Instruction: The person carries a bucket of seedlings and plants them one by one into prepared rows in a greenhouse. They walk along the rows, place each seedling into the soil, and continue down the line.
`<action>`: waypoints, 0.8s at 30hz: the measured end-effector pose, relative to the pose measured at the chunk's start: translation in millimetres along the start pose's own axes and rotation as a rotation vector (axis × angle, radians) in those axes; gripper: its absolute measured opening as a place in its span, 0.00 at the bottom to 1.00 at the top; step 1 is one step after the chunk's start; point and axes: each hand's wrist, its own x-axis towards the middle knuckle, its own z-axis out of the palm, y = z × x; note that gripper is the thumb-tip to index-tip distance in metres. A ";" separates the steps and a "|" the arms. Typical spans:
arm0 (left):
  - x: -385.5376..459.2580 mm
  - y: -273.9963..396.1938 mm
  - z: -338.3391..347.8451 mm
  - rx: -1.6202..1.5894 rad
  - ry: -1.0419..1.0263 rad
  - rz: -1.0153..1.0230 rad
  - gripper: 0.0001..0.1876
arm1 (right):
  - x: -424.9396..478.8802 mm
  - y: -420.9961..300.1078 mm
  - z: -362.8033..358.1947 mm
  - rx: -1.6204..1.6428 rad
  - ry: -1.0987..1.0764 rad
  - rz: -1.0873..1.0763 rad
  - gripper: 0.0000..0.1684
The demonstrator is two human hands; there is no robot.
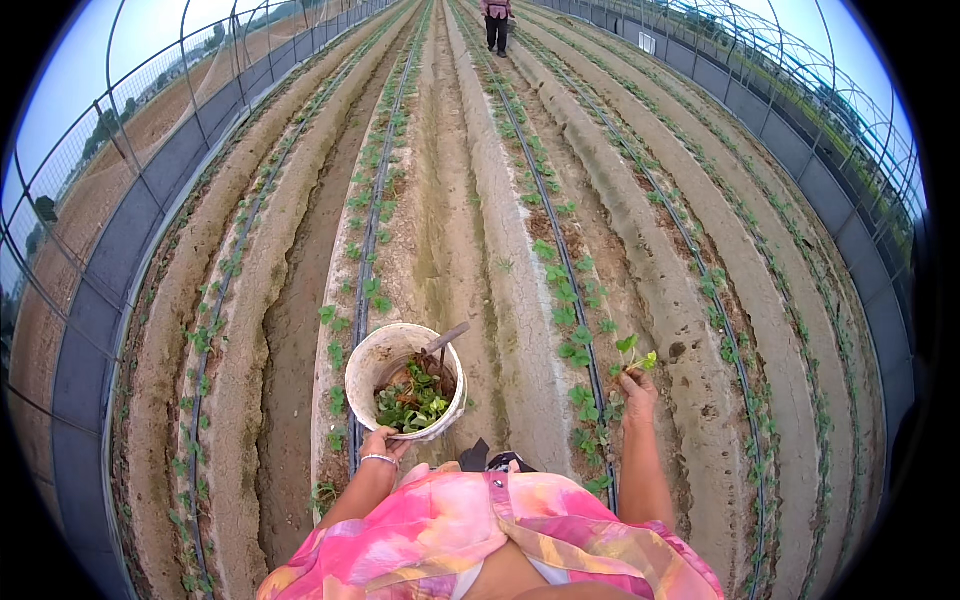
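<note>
My left hand (386,444) grips the near rim of a white plastic bucket (367,360), with a bracelet on that wrist. Inside the bucket lie green leaves (412,401) and some brown plant matter. A tool handle (447,338) leans out over its right rim; the tool's head is hidden among the leaves. Out to the right, my right hand (639,394) pinches a small leafy sprig (634,356) between thumb and fingers. It hovers just right of a row of strawberry-like plants (581,337) on a raised soil bed.
Black drip lines (559,217) run along the planted beds. A bare furrow (454,225) lies between the two nearest beds. Far ahead, another person (497,26) stands among the rows. Metal hoop frames (832,60) and low grey side sheeting (112,277) border the field.
</note>
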 end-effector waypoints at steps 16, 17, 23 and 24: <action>174.0 147.4 269.4 0.142 -0.098 -0.019 0.05 | 295.2 61.2 175.2 -0.028 0.116 -0.012 0.08; 186.0 159.4 287.7 0.170 -0.103 -0.032 0.05 | 316.9 62.6 188.1 -0.027 0.131 -0.012 0.08; 253.8 203.1 378.4 0.146 -0.099 0.017 0.06 | 411.3 55.2 248.9 -0.035 0.157 0.028 0.08; 259.9 205.6 393.0 0.144 -0.105 0.004 0.06 | 425.8 48.5 250.2 -0.053 0.170 -0.008 0.08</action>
